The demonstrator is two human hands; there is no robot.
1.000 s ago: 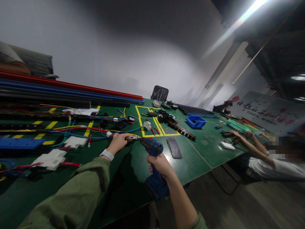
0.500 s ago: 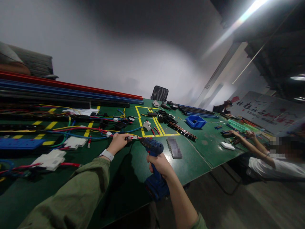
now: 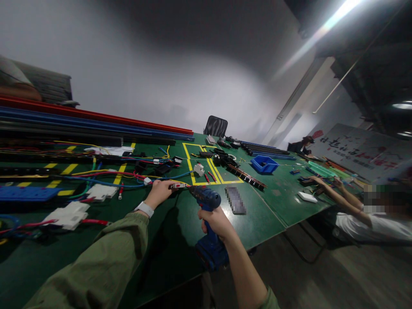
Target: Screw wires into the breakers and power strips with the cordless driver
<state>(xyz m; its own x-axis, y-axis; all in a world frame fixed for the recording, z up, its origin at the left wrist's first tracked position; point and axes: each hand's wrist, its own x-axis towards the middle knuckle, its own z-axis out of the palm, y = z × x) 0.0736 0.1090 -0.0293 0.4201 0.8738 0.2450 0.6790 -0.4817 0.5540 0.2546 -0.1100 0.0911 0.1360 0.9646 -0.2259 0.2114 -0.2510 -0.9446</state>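
My right hand (image 3: 216, 222) is wrapped round the grip of a blue cordless drill (image 3: 207, 223), whose nose points left at a small white and red part (image 3: 177, 186). My left hand (image 3: 158, 192), with a white watch on the wrist, is closed on that part and holds it just above the green table (image 3: 264, 214). Both sleeves are olive green.
White breaker blocks (image 3: 69, 214) with red, blue and yellow wires lie to the left. Long red and blue rails (image 3: 96, 118) run along the far edge. A yellow-taped square (image 3: 206, 167), a blue bin (image 3: 264, 164) and black parts lie beyond. Another person's arms (image 3: 341, 197) rest at the right.
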